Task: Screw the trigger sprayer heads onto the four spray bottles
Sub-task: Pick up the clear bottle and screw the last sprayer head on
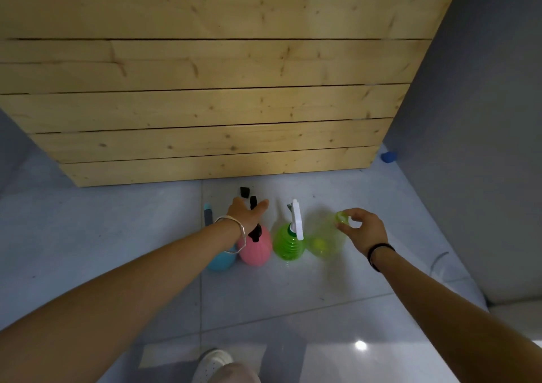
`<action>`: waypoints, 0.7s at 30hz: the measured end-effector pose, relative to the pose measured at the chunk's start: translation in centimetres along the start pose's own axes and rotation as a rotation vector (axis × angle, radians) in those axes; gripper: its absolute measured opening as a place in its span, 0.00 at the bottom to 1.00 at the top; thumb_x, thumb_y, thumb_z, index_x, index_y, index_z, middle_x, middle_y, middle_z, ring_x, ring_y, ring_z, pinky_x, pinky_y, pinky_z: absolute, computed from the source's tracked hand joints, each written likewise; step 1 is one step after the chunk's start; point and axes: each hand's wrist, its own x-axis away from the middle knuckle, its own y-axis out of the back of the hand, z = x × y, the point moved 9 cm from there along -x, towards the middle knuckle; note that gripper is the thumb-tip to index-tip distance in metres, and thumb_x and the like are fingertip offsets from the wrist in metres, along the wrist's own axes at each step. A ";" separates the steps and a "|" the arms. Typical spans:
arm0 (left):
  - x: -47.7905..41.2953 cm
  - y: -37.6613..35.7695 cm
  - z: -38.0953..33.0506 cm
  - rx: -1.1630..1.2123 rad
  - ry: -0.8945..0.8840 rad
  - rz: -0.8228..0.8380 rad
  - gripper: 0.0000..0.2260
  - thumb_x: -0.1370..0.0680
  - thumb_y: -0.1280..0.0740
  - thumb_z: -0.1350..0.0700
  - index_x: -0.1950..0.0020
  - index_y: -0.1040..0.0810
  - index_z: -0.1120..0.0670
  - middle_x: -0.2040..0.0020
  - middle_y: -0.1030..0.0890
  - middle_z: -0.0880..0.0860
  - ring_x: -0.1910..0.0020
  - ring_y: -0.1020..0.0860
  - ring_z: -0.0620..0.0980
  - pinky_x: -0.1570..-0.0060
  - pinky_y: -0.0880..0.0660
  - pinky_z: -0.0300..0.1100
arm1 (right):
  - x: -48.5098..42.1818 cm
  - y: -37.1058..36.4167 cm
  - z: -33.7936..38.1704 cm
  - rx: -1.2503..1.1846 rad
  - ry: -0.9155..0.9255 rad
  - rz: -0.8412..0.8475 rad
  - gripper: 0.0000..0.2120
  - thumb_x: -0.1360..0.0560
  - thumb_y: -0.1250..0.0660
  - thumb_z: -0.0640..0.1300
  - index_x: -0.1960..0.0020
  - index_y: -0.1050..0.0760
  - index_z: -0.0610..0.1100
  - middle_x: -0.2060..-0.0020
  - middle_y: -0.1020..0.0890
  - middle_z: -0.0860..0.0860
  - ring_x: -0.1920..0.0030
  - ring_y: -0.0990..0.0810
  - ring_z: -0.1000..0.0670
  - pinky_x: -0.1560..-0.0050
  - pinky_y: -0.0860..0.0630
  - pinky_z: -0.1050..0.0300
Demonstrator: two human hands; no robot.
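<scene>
Four spray bottles stand in a row on the tiled floor. The blue bottle (221,261) is partly hidden under my left wrist. The pink bottle (255,250) carries a black head, and the green bottle (289,245) carries a white trigger head (296,218). The pale green see-through bottle (324,242) is tilted, and my right hand (362,230) pinches its neck. My left hand (246,211) reaches past the pink bottle and closes around a black sprayer head (252,202). Another black piece (245,191) lies just beyond, and a grey sprayer part (207,215) lies to the left.
A tall stack of pale wooden planks (211,104) rises right behind the bottles. Grey walls (484,119) close in on the right and left. A small blue object (388,157) lies in the far right corner. My white shoe (212,363) is at the bottom.
</scene>
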 end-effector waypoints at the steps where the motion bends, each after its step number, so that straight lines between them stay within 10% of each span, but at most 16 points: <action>1: 0.4 0.3 -0.7 -0.054 0.000 -0.030 0.36 0.23 0.41 0.41 0.24 0.48 0.61 0.24 0.41 0.60 0.27 0.38 0.59 0.30 0.40 0.49 | 0.0 1.2 0.9 -0.020 0.014 0.017 0.13 0.31 0.26 0.43 0.48 0.21 0.42 0.44 0.20 0.45 0.42 0.23 0.46 0.43 0.27 0.54; 6: 3.6 0.1 -7.3 -0.252 -0.199 -0.136 0.35 0.26 0.41 0.36 0.28 0.35 0.59 0.28 0.33 0.60 0.29 0.36 0.59 0.29 0.39 0.51 | 1.1 8.3 6.6 -0.107 0.087 0.130 0.10 0.32 0.25 0.42 0.53 0.21 0.42 0.49 0.17 0.45 0.47 0.20 0.47 0.44 0.24 0.54; 12: 9.2 -7.0 -15.5 -0.070 -0.435 0.116 0.39 0.35 0.27 0.37 0.30 0.33 0.53 0.33 0.29 0.53 0.40 0.29 0.47 0.45 0.33 0.40 | 5.1 15.9 8.8 -0.193 0.115 0.128 0.08 0.31 0.26 0.44 0.53 0.20 0.46 0.53 0.18 0.52 0.51 0.20 0.53 0.56 0.21 0.63; 21: 11.9 -20.1 -17.1 -0.402 -0.640 0.458 0.41 0.40 0.22 0.43 0.31 0.34 0.51 0.37 0.26 0.49 0.40 0.26 0.49 0.42 0.28 0.42 | 8.3 18.3 0.4 -0.433 0.003 0.139 0.09 0.29 0.28 0.42 0.49 0.21 0.46 0.49 0.17 0.49 0.53 0.18 0.54 0.54 0.20 0.64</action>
